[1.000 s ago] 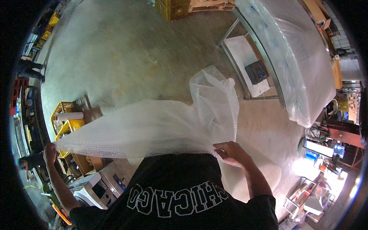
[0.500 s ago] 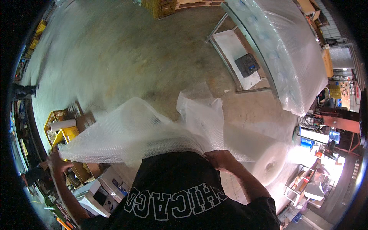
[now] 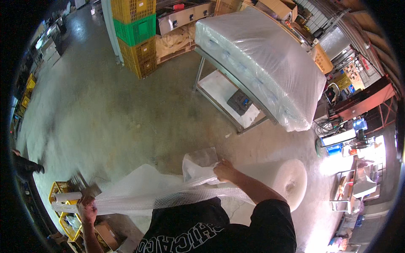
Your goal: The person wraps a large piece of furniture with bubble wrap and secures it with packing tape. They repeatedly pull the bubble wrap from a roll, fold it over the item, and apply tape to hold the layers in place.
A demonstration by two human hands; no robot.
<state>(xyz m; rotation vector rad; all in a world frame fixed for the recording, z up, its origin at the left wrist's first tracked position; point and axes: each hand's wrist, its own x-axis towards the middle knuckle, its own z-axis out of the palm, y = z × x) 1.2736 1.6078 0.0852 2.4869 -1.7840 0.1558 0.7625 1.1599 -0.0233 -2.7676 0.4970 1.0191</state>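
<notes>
A length of clear bubble wrap [image 3: 168, 198] stretches across the front of my body. My left hand [image 3: 87, 209] is closed round its gathered left end, beside the yellow crates. Farther right, my right hand [image 3: 225, 170] grips another part of the bubble wrap, with a loose flap [image 3: 201, 159] sticking up on its far side. Right of that hand the thick bubble wrap roll [image 3: 280, 179] lies on its side on the floor, its hollow core facing right.
A metal-framed table [image 3: 236, 78] carries a large bulky load [image 3: 270, 59] covered in bubble wrap; a dark block [image 3: 239, 102] sits on its lower shelf. Stacked yellow and green crates [image 3: 137, 31] stand at the back. Yellow crates [image 3: 61, 188] are at lower left, and a person's dark shoe [image 3: 38, 167] shows at left.
My view has tilted up, bringing in the crate stack. My right hand has moved forward, away from my body, with the bubble wrap; the sheet now hangs narrower and more bunched between my hands.
</notes>
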